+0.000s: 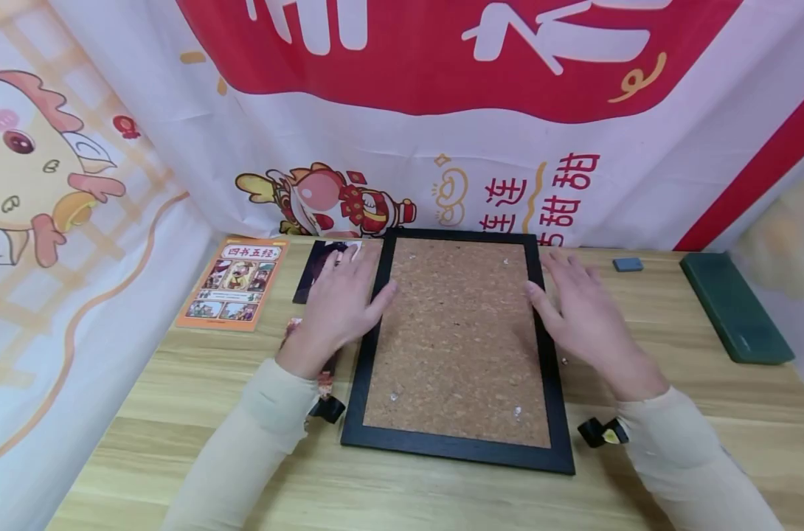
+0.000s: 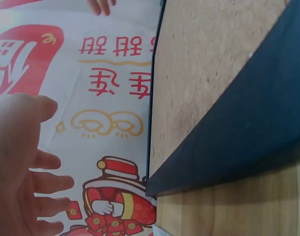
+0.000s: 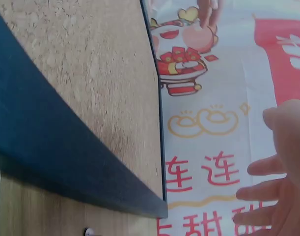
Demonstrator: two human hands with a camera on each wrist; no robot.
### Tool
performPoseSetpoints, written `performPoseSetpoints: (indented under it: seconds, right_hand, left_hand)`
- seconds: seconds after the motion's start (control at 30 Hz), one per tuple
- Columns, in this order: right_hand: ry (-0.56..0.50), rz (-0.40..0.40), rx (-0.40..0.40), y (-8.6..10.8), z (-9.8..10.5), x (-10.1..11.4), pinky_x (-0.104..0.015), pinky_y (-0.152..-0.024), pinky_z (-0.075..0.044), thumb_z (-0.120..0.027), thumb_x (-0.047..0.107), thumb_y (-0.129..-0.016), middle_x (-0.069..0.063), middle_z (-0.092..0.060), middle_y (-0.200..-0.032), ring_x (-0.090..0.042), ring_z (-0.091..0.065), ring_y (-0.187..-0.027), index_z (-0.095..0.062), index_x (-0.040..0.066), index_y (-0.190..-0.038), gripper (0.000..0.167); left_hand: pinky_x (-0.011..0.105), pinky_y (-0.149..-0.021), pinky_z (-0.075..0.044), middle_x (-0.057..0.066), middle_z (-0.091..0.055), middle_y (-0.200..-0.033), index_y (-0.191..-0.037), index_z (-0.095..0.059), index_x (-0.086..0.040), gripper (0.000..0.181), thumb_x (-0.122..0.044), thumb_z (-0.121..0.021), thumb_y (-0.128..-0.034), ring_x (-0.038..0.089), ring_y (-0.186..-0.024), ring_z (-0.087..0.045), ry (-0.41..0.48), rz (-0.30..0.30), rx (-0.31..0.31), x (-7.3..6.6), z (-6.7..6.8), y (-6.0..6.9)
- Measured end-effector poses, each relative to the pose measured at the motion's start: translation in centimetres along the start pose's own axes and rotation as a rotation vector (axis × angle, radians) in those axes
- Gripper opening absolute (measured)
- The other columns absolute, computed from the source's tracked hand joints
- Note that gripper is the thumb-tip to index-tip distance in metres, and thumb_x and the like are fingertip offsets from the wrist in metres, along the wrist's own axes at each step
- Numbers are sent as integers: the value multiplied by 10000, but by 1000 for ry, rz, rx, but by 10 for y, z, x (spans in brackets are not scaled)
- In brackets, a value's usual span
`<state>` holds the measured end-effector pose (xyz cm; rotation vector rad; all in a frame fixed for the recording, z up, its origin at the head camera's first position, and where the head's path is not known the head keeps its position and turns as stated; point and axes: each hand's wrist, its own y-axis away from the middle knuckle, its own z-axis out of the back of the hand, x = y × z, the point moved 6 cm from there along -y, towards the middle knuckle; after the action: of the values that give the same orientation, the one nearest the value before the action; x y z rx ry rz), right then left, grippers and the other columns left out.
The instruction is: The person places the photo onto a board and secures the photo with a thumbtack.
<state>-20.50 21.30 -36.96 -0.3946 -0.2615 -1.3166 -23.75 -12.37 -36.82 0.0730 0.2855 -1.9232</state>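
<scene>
A black-framed cork board point(image 1: 456, 339) lies flat on the wooden table, with a small shiny clear spot near each corner of the cork. My left hand point(image 1: 341, 306) hovers at the board's left side, fingers spread and nothing held. On the right side my right hand point(image 1: 583, 317) is likewise spread, its thumb near the frame's edge. Both wrist views show the hands apart from the board: left fingers point(image 2: 51, 182) and right fingers point(image 3: 260, 191) are extended in the air. Under the left hand lie a dark photo print point(image 1: 307, 274) and another reddish picture point(image 1: 325, 382), partly hidden.
An orange comic-style booklet point(image 1: 232, 284) lies at the back left. At the back right are a small blue-grey block point(image 1: 628, 264) and a dark green case point(image 1: 736, 306). A tiny shiny bead-like thing point(image 1: 564, 361) sits right of the board. A printed cloth point(image 1: 389, 140) hangs behind the table.
</scene>
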Motion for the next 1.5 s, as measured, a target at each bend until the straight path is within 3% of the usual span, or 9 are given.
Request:
performPoseSetpoints:
  seconds: [0.1,0.2,0.33,0.4,0.53,0.67,0.83,1.23,1.5]
  right_hand:
    - [-80,-36,-34,2,4,-7,-747,-1240,-269,-438,500,-1145,-306,-431,-1659,-583,-353,-1538,-442,-2,-1617,689]
    - [-130,-86,-49,4,8,-15,-686,-1038,-487,-425,509,-1145,-306,-621,-1448,-518,-681,-1093,-490,42,-1597,653]
    - [-184,-125,-65,7,12,-28,-515,-824,-508,-429,495,-1146,-267,-675,-1376,-316,-620,-719,-548,65,-1554,604]
    - [-223,-124,-77,7,13,-34,-545,-873,-534,-450,460,-1148,-252,-635,-1485,-360,-686,-906,-579,44,-1520,573]
    - [-264,-111,-108,7,14,-45,-462,-934,-558,-509,382,-1142,-255,-710,-1313,-409,-667,-1159,-640,-4,-1435,501]
    - [-226,-118,-102,9,11,-60,-237,-787,-487,-562,325,-1126,-224,-739,-1153,-332,-667,-995,-691,-19,-1338,424]
    - [-174,-181,13,11,-2,-82,-291,-727,-507,-576,316,-1121,-204,-739,-1109,-300,-650,-954,-713,-10,-1263,380]
    - [-132,-315,162,17,-26,-118,-310,-659,-491,-676,280,-1077,-167,-694,-999,-267,-597,-854,-688,2,-1172,294]
    - [-103,-335,224,15,-31,-118,-391,-795,-503,-699,301,-1063,-192,-710,-1045,-306,-587,-923,-712,-11,-1171,331]
  left_hand:
    - [609,-1302,-303,199,-460,-1682,-1650,-424,-95,733,-561,-497,-1089,434,-1570,-410,70,30,-25,6,6,1]
    - [633,-1233,-398,201,-510,-1644,-1636,-453,-101,715,-556,-502,-1086,449,-1515,-482,150,68,-51,14,11,4]
    - [617,-1120,-507,204,-631,-1527,-1610,-489,-89,673,-519,-511,-1093,434,-1364,-632,230,96,-91,23,17,5]
    - [602,-1064,-541,195,-691,-1449,-1595,-504,-88,646,-497,-525,-1096,416,-1284,-688,271,110,-111,27,19,5]
    - [562,-987,-570,147,-776,-1297,-1555,-537,-74,579,-440,-548,-1105,360,-1172,-744,337,149,-122,37,20,5]
    - [509,-877,-577,122,-788,-1139,-1483,-592,-60,512,-405,-545,-1108,313,-997,-748,343,199,-97,52,17,4]
    - [451,-797,-541,97,-736,-1052,-1442,-637,-71,496,-420,-511,-1113,271,-879,-672,305,263,-29,73,9,3]
    - [654,-1141,-467,383,-513,-1470,-1461,-512,157,740,-471,-579,-1075,533,-1345,-546,52,422,208,117,-17,-2]
    - [664,-1155,-451,389,-494,-1487,-1405,-557,157,828,-569,-667,-1022,536,-1372,-498,-11,496,321,135,-33,-7]
